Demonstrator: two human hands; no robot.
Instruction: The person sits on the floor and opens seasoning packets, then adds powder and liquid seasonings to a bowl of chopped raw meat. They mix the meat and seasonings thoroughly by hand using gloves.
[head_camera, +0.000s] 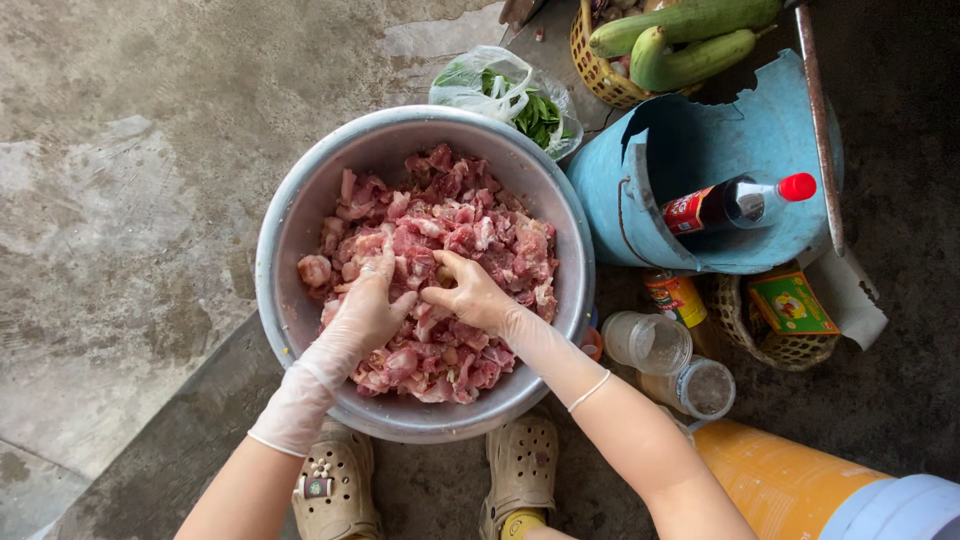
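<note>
Two gloved hands, left hand (368, 305) and right hand (468, 292), pressed loosely open into pink chopped meat (470, 225), metal bowl (300, 215) set on stained concrete floor (130, 180), outdoors.

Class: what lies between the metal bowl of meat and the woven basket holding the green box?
In the head view, between the metal bowl and the woven basket lie two clear jars, one further.

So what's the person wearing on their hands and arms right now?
Both the left hand and the right hand wear thin, translucent disposable gloves with loose cuffs past the wrists. A thin white band circles the right forearm. Both forearms are sleeveless in view.
</note>
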